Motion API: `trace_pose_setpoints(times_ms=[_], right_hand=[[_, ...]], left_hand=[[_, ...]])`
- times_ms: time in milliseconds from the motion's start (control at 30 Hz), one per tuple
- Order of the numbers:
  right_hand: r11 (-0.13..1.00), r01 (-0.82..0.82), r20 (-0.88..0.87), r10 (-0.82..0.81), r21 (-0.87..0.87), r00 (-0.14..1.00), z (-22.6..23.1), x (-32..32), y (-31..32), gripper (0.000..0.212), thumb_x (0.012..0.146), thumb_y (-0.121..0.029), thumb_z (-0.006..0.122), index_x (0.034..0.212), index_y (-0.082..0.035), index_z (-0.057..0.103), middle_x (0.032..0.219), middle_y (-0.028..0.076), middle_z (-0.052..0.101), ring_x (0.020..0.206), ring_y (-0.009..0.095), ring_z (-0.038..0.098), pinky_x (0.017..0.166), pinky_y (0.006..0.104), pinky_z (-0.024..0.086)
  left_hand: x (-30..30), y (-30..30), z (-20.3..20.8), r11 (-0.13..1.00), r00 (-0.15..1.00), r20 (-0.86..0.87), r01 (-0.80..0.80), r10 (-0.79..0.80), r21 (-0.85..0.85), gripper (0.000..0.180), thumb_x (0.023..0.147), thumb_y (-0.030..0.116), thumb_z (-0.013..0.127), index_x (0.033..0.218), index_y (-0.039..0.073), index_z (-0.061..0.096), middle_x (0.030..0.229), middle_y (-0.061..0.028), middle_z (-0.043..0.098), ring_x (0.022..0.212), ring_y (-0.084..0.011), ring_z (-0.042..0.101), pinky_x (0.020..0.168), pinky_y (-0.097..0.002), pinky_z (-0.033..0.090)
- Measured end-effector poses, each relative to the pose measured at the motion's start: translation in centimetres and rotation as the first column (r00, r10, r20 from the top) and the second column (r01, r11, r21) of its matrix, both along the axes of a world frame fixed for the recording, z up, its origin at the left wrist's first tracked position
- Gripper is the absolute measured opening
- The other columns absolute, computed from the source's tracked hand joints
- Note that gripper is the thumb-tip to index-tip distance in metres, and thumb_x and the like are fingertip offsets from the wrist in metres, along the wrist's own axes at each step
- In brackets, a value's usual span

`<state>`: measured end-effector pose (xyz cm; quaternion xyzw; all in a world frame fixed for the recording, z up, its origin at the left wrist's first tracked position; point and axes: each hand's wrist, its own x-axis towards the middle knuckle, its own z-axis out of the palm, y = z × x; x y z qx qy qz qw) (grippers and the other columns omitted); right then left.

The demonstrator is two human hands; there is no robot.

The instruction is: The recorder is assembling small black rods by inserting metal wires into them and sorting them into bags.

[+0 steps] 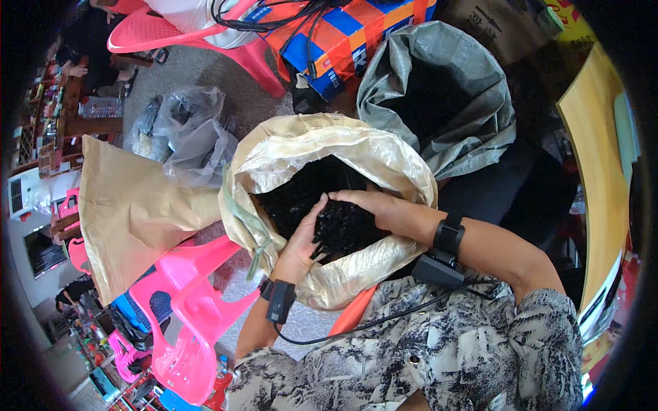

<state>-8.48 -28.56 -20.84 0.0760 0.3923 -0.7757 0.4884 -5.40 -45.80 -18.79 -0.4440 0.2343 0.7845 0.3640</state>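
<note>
The beige woven sack (322, 147) stands open at the middle of the view, right in front of the person, its rim rolled down into a thick collar. It is filled with small black pieces (301, 192), too dark and fine to tell apart. Both hands are inside the mouth of the sack. The left hand (301, 240) comes up from the near rim with its fingers (317, 209) held together and curved against a clump of the black pieces; the right hand (367, 204) reaches in from the right, its fingers (340, 196) together and cupped over the same clump, so the clump (343, 229) is pressed between the two palms. Each wrist carries a black strap with a small black box and a cable.

Just behind the beige sack, touching it, a grey woven sack (439, 103) also stands open; its inside is too dark to tell what it holds. To the left, a clear plastic bag (188, 130) with dark contents lies on the floor beside a flat brown paper bag (130, 205). A pink plastic chair (185, 308) stands at lower left, near the beige sack. An orange and blue carton (343, 38) sits behind, with black cables lying over it.
</note>
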Motion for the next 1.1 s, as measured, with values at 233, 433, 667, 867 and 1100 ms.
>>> trace_pose_setpoints(times_ms=[233, 433, 667, 867, 1100], right_hand=[[0.988, -0.091, 0.342, 0.043, 0.126, 0.939, -1.1, -0.3, -1.5, 0.037, 0.074, -0.029, 0.066, 0.104, -0.009, 0.058, 0.098, 0.006, 0.062, 0.08, 0.023, 0.062, 0.067, 0.0305, 0.051], [0.993, 0.039, 0.404, -0.08, 0.11, 0.911, 7.3, -0.5, -1.1, 0.059, 0.066, -0.023, 0.072, 0.116, -0.007, 0.044, 0.098, 0.015, 0.058, 0.077, 0.028, 0.061, 0.063, 0.0412, 0.052], [0.971, 0.236, 0.261, -0.238, 0.041, 0.935, 12.3, 3.0, -2.4, 0.106, 0.062, -0.017, 0.076, 0.14, -0.009, 0.004, 0.117, 0.018, 0.045, 0.102, 0.026, 0.051, 0.081, 0.0364, 0.046], [0.929, 0.341, 0.123, -0.325, -0.143, 0.938, 16.2, 6.3, -1.1, 0.1, 0.068, -0.015, 0.074, 0.14, -0.009, 0.004, 0.116, 0.013, 0.046, 0.102, 0.019, 0.05, 0.086, 0.0303, 0.043], [0.869, 0.406, -0.135, -0.456, -0.283, 0.88, 17.8, 8.9, -0.2, 0.097, 0.073, -0.016, 0.072, 0.14, -0.008, 0.003, 0.125, 0.012, 0.041, 0.113, 0.017, 0.044, 0.096, 0.0296, 0.035]], left_hand=[[1.2, 0.4, 0.6, 0.994, 0.992, -0.108, -0.071, 0.062, -0.087, 0.021, 0.083, 0.024, 0.058, 0.096, 0.007, 0.062, 0.091, -0.0054, 0.065, 0.082, -0.0173, 0.062, 0.076, -0.0302, 0.051], [1.1, -0.1, 7.1, 0.977, 0.986, -0.163, -0.012, -0.024, -0.215, 0.024, 0.085, 0.026, 0.057, 0.099, 0.007, 0.061, 0.093, -0.0054, 0.065, 0.083, -0.016, 0.062, 0.075, -0.0297, 0.051], [4.5, -0.6, 14.0, 0.878, 0.973, -0.19, 0.024, -0.13, -0.478, 0.051, 0.086, 0.024, 0.052, 0.131, 0.006, 0.037, 0.124, -0.0075, 0.048, 0.108, -0.016, 0.051, 0.09, -0.0291, 0.042], [7.2, 2.1, 19.6, 0.798, 0.89, -0.404, -0.082, -0.211, -0.597, 0.062, 0.086, 0.018, 0.048, 0.139, 0.005, 0.019, 0.133, -0.011, 0.038, 0.116, -0.0193, 0.045, 0.096, -0.0301, 0.038], [9.4, 4.4, 23.3, 0.742, 0.83, -0.479, -0.125, -0.286, -0.659, 0.067, 0.083, 0.011, 0.048, 0.141, 0.005, 0.015, 0.138, -0.012, 0.031, 0.121, -0.0203, 0.039, 0.1, -0.0313, 0.032]])
